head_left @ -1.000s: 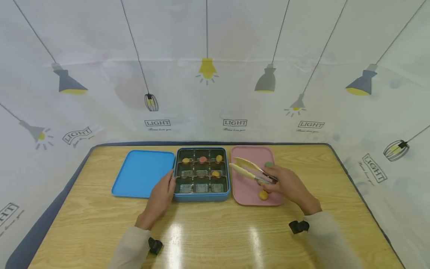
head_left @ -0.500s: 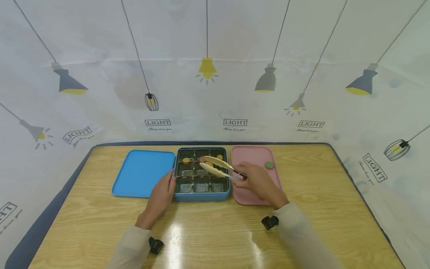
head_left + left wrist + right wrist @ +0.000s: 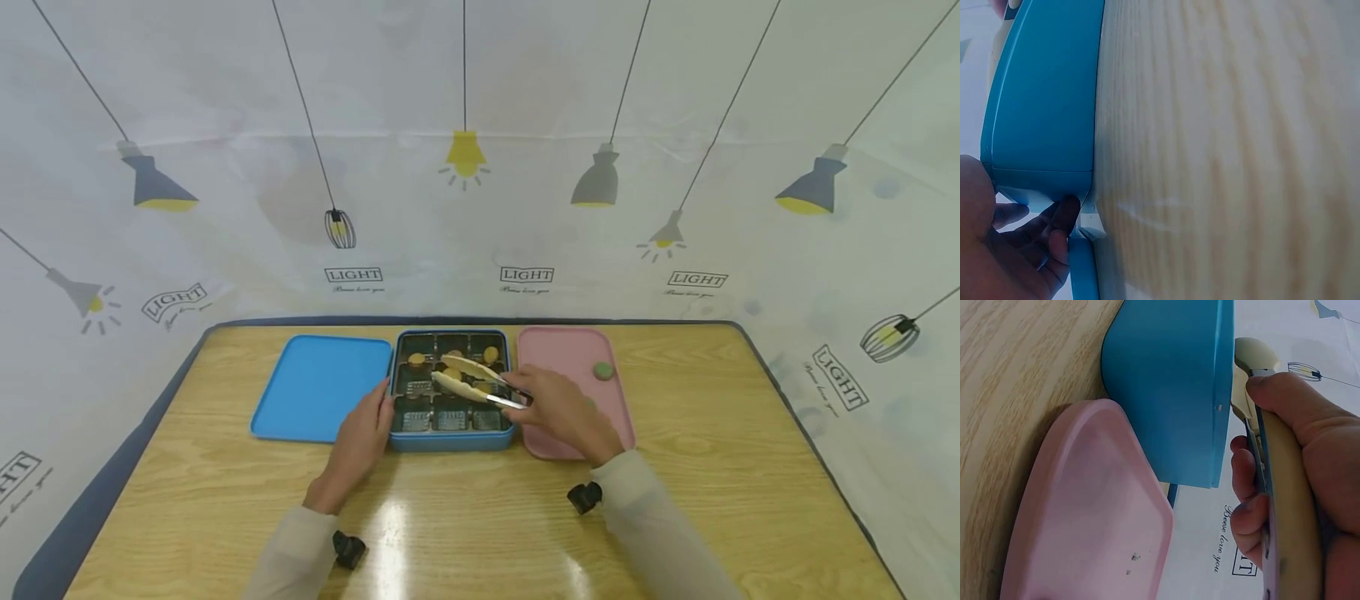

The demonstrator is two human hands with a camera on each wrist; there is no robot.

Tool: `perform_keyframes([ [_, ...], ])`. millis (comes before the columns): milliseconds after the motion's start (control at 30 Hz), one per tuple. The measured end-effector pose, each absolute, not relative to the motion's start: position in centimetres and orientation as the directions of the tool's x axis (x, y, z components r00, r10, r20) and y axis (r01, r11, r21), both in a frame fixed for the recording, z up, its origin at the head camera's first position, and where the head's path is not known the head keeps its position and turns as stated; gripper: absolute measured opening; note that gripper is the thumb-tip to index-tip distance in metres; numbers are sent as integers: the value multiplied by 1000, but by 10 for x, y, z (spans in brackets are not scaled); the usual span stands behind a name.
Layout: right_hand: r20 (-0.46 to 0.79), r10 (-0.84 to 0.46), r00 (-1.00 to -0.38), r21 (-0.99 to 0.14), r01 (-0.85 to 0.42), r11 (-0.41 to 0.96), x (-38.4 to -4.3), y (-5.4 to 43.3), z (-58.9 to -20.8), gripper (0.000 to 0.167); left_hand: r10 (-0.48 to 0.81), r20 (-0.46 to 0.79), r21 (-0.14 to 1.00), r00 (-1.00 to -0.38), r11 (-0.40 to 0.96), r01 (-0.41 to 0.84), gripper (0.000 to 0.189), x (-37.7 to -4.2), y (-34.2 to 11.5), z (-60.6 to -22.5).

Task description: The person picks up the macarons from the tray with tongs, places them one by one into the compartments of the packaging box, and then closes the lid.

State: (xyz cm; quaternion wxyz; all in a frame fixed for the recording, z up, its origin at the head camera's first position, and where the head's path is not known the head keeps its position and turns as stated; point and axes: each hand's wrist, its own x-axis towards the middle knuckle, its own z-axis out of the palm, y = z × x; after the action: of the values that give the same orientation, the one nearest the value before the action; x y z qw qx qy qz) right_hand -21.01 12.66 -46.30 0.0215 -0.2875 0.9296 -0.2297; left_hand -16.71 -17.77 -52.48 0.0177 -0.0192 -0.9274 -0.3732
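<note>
My right hand (image 3: pixel 562 408) grips a pair of tongs (image 3: pixel 471 366) with cream tips, which reach over the blue divided box (image 3: pixel 450 443). Between the tong arms, at the middle compartment, appears a round yellow cookie (image 3: pixel 452 375); I cannot tell whether the tips pinch it. Other cookies sit in the back row, and one yellow cookie (image 3: pixel 482 387) lies in the middle row's right compartment, partly behind the tongs. My left hand (image 3: pixel 362 442) rests against the box's left wall. In the left wrist view its fingers (image 3: pixel 1065 215) touch the box near a corner.
A pink tray (image 3: pixel 558 342) stands right of the box, with a green round cookie (image 3: pixel 603 371) near its right edge. On the left lies a flat blue lid (image 3: pixel 322 387). Everything is on a wooden table (image 3: pixel 465 517) before a printed backdrop.
My right hand has carried the tongs left from the pink tray to over the box. A yellow cookie now shows at the middle compartment. My left hand has stayed put.
</note>
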Motion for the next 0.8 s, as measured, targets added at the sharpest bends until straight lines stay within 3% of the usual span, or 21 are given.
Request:
perform_keyframes([
  [200,77,-534,-842,-431,-511,744,-210,125,-463,55,23,55,686,-998,726,55,54,-168,-178,-526],
  [800,190,-512,-838,-395,-543,741,-200,163,-463,54,31,57,696,-998,716,62,54,-167,-179,-526],
])
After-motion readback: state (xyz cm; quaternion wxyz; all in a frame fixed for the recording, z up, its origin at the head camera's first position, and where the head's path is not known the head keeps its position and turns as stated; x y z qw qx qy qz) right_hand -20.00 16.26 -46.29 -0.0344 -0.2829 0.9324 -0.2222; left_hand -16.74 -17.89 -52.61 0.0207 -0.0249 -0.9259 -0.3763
